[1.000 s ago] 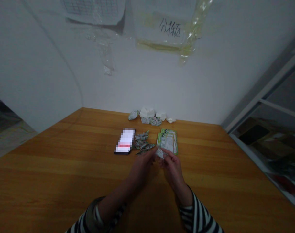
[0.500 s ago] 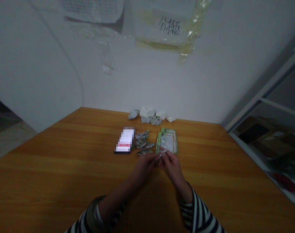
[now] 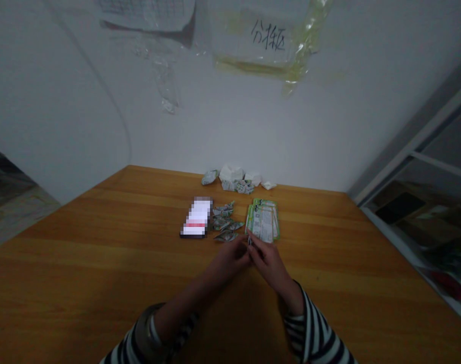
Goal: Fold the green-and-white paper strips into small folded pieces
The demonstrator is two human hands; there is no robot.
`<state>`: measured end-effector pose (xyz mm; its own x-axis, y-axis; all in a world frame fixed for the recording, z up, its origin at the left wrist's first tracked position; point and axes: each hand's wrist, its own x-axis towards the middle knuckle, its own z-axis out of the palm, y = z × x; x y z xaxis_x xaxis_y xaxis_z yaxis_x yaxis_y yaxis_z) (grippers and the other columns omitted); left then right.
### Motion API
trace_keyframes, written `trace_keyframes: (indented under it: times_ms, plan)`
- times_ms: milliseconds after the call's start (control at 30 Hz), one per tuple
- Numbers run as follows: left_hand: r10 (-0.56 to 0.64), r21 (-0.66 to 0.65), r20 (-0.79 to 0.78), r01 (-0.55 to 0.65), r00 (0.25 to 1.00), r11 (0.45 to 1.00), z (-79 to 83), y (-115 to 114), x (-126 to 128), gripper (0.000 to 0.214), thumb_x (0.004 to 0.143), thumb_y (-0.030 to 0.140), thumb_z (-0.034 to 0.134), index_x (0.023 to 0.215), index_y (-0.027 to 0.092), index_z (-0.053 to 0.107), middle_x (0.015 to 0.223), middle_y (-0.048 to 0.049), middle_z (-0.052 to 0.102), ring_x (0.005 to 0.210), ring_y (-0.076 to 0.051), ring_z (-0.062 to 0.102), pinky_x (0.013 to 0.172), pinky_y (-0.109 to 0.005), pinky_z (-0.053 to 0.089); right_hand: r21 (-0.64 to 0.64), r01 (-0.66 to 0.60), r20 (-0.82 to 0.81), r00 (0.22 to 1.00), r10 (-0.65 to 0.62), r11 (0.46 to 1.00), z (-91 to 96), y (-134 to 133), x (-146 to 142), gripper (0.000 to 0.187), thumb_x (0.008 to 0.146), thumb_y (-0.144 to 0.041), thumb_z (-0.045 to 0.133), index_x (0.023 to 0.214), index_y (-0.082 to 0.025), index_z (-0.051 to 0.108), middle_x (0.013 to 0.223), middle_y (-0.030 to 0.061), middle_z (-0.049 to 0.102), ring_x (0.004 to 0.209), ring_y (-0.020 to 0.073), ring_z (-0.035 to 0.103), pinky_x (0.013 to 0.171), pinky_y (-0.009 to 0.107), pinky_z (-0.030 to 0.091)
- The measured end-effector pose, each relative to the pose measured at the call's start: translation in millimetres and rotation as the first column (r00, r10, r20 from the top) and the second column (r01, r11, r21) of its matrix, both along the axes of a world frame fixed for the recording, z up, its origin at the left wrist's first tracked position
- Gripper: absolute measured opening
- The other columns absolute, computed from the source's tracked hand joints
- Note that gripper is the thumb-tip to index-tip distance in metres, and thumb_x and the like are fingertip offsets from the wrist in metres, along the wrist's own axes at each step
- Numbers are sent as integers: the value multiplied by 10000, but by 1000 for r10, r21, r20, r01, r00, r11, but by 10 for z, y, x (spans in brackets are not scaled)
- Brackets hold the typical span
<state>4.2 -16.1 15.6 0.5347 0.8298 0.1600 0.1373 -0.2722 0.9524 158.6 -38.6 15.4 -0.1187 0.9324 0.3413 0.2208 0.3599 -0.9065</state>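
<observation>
at the near edge of a wooden tabletop (image 3: pixel 101 283), seen from a head-worn camera looking forward and down: two bare hands meet at the centre of the view, just in front of the printed material. the left hand (image 3: pixel 230 258) and the right hand (image 3: pixel 270 265) are closed together around a small scrap of printed paper (image 3: pixel 249 241), of which only a thin sliver shows between the fingertips. the right hand holds the scrap in a tight pinch; the left hand's fingers press in from the other side, though how firmly they hold it is hidden. just beyond the hands lies a stack of green-bordered printed cards (image 3: pixel 263 222), flat and unfolded, the nearest thing to the right hand. to its left, a small group of folded paper pieces (image 3: pixel 223 221) lies between the stack and a smartphone (image 3: pixel 196 218), whose screen is blurred. farther off, a loose heap of crumpled white and printed paper (image 3: pixel 232 179) rests along the far table edge, against the wall. as far as can be judged, part of the paper is already folded or crumpled, while the stack of cards lies flat. a transparent plastic sleeve (image 3: pixel 264 35) with handwritten characters hangs on the wall above.
</observation>
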Motion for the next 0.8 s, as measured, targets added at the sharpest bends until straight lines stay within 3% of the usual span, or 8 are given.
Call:
trace_keyframes:
  times_ms: [100,200,300,433,533,700,800]
  plan:
    - [136,67,-10,-135,991,989,-15,-1,8,301,849,226,519,1138,158,568,880,-64,679,772,-185,610,707,-275,475,61,-15,179,984,4,998,-11,-27,-13,479,861,-204,538,1336,-264,513,1080,87,707,948,254,652,897,405,461]
    - [208,38,16,-208,978,977,-17,6,16,268,884,246,457,1068,155,628,839,-56,681,711,-171,606,679,-276,484,138,27,186,981,-53,990,-83,-31,-37,490,840,-157,527,1317,-270,533,965,76,735,822,230,664,791,362,496]
    - [116,-170,162,-88,980,982,-2,22,10,317,857,314,523,1083,137,656,847,-60,702,687,-167,629,657,-282,509,190,168,64,981,-183,967,-128,-15,-30,373,811,-128,533,1115,-270,696,866,49,735,736,197,647,701,308,492]
    - [74,-473,367,117,927,873,44,38,1,496,768,322,660,1238,182,589,950,-66,732,852,-214,682,805,-358,522,120,282,-103,957,-271,952,-72,19,27,246,792,-118,549,828,-237,761,741,24,703,685,178,624,630,268,468]
    - [164,-557,397,94,903,825,62,62,4,531,780,388,653,1266,192,567,891,-65,745,856,-222,692,818,-377,523,105,218,-137,969,-203,970,1,36,31,234,818,-144,543,827,-242,755,793,32,699,762,186,631,694,285,476]
    - [250,-450,254,-115,934,886,68,107,-23,415,687,465,723,928,127,739,861,-54,748,836,-237,674,748,-336,537,89,70,-191,980,-52,994,57,19,-62,188,845,-239,573,816,-251,759,1024,69,712,977,229,630,887,373,452]
    - [284,-455,240,-151,928,877,90,108,-48,393,673,434,741,922,131,749,815,-40,752,794,-229,681,743,-326,532,-7,46,-318,947,-46,999,59,-1,-94,155,839,-295,604,813,-235,744,1073,76,708,1032,239,622,913,378,449]
